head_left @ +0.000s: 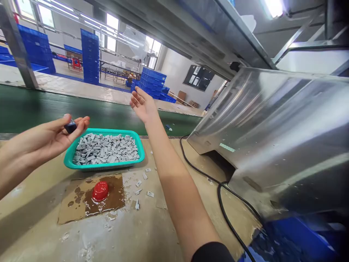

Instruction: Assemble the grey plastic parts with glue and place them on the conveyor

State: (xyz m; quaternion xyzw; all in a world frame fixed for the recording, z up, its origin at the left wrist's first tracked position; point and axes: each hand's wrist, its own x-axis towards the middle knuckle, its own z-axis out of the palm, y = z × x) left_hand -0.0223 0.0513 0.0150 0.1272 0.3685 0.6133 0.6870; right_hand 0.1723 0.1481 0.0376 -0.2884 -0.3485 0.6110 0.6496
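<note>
Here is the left hand (51,139), thumb and fingers closed on a small, dark, blue-black piece with a paler top (70,126), held up just over the left end of the basket; the piece is too small to read any detail on it. Over to the right hand (144,106), reaching out above the long green conveyor belt (109,113), fingers loosely curled and apart, nothing visible between them. Below, the turquoise plastic basket (140,150) sits on the tan worktop (141,240), well filled with small grey-white plastic pieces (109,147), and a few loose pale pieces (150,194) lie scattered just beside it. So the tally, as I judge it: one piece in hand and not yet let go, a big heap left in the basket, and on the belt only a small dark-and-pale cluster (169,127) in sight. Nearer the person, a wet, glossy red dome (100,191) rests on a soaked brown cardboard sheet (116,185); off right, a black cable (188,160) loops past a shiny metal housing (261,145).
</note>
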